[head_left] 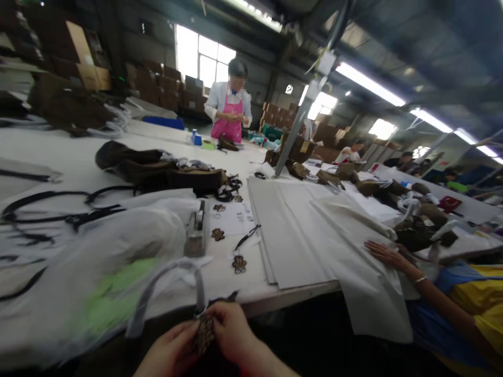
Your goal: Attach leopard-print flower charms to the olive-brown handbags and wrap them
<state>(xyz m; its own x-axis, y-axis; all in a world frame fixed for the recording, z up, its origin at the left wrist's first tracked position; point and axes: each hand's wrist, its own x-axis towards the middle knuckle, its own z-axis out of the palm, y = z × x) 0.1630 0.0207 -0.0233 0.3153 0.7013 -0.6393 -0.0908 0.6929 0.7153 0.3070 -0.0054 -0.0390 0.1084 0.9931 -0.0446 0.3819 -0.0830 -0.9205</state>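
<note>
Low in the head view, my left hand [173, 348] and my right hand [231, 327] meet at a leopard-patterned charm [204, 335]. Both hands have their fingers closed on it, at the base of a plastic-wrapped bag handle [147, 296]. The dark bag under them is mostly hidden. Beyond the hands, a flower-shaped charm with a black strap [239, 264] lies on the white table [220, 267]. Another patterned charm [218, 234] lies farther back, left of it.
A metal tool [195, 230] and a clear plastic bag with green contents [118, 283] are at the left. Dark bags [165, 170] lie behind. White sheets [298, 235] hang over the right edge, under a co-worker's hand [387, 255]. A metal post [293, 136] rises beyond.
</note>
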